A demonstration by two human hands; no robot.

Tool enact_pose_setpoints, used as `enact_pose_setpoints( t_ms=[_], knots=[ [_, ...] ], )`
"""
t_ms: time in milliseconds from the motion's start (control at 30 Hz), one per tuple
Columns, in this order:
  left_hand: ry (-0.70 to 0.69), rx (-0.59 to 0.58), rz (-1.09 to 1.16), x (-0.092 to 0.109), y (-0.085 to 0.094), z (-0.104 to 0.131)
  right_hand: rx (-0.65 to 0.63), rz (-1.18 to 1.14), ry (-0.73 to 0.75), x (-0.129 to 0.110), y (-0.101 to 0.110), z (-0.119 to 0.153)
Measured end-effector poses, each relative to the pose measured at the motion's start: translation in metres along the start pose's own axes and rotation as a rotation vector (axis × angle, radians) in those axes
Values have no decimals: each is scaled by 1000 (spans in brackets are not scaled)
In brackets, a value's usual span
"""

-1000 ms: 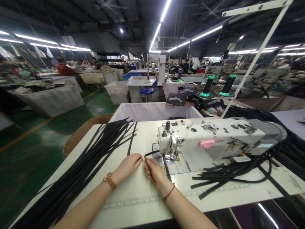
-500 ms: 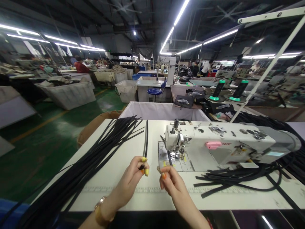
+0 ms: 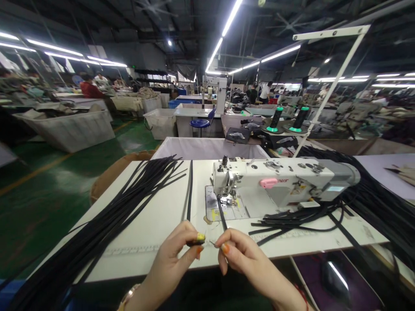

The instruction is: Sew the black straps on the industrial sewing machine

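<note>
My left hand pinches the near end of a long black strap that runs away from me across the white table. Close beside it, my right hand holds a small metal tool against that strap end; what kind of tool it is stays unclear. Both hands hover at the table's near edge, in front of the white sewing machine. A second black strap lies under the machine's presser foot.
A thick bundle of black straps crosses the table's left side. More cut straps lie beside the machine and pile up at the right. A white fabric bin stands behind the table. Other workers sit far off.
Both hands have drawn back from the machine's needle area toward me, lifting the strap end off the table. The camera view has shifted slightly.
</note>
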State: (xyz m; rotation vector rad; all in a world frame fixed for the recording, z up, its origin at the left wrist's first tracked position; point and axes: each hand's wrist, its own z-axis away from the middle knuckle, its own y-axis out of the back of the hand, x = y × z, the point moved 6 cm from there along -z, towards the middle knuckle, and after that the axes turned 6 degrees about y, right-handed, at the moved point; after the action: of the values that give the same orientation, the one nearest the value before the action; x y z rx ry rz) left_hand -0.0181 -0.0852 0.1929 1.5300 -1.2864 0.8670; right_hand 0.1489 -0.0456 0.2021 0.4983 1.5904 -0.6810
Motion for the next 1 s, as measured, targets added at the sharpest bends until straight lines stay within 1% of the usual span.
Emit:
enact_pose_setpoints(
  t_ms=[100, 167, 267, 333, 433, 567, 700, 833, 1000],
  knots=[
    [-45, 42, -120, -1, -2, 10, -24, -20, 5, -3, 1, 3],
    [-125, 21, -200, 6, -5, 12, -49, -24, 16, -6, 0, 5],
    [-220, -104, -250, 22, -13, 8, -82, -19, 19, -11, -1, 6],
    [-214, -208, -235, 30, -18, 5, -101, -8, 11, -12, -1, 6],
    [-177, -281, -215, 34, -21, 4, -126, 13, 9, -15, -3, 7],
    [-154, -302, -213, 33, -21, 6, -151, 27, 11, -16, -5, 6],
    [-167, -299, -200, 36, -20, 6, -179, -2, -1, -16, -6, 6],
    [-190, -295, -195, 39, -19, 6, -208, -39, -55, -10, -7, 7],
    [-213, -294, -171, 38, -17, 9, -243, -92, -96, -6, -10, 7]
  ],
)
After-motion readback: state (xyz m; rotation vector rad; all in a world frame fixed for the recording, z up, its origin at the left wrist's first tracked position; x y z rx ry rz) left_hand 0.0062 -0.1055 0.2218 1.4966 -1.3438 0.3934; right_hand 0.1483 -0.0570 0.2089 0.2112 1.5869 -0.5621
